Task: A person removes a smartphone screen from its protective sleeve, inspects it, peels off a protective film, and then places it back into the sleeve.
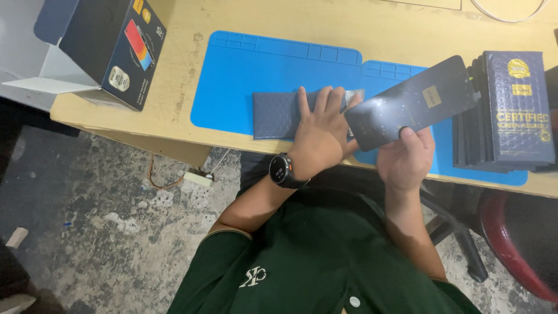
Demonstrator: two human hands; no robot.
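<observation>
My left hand (321,131), with a dark watch on its wrist, lies flat with fingers spread on a dark blue padded pouch (278,114) that rests on a blue work mat (244,75). My right hand (407,158) grips the lower edge of a black phone screen panel (410,102) and holds it tilted above the mat, just right of the pouch. A small pale sticker sits on the panel's face. The pouch's open end, near a bit of clear film (353,96), points toward the panel.
A stack of dark blue screen packages (511,110) stands at the right on the mat. An open dark cardboard box (107,49) sits at the table's left corner. The wooden table edge (145,131) runs in front; a power strip (196,177) lies on the floor below.
</observation>
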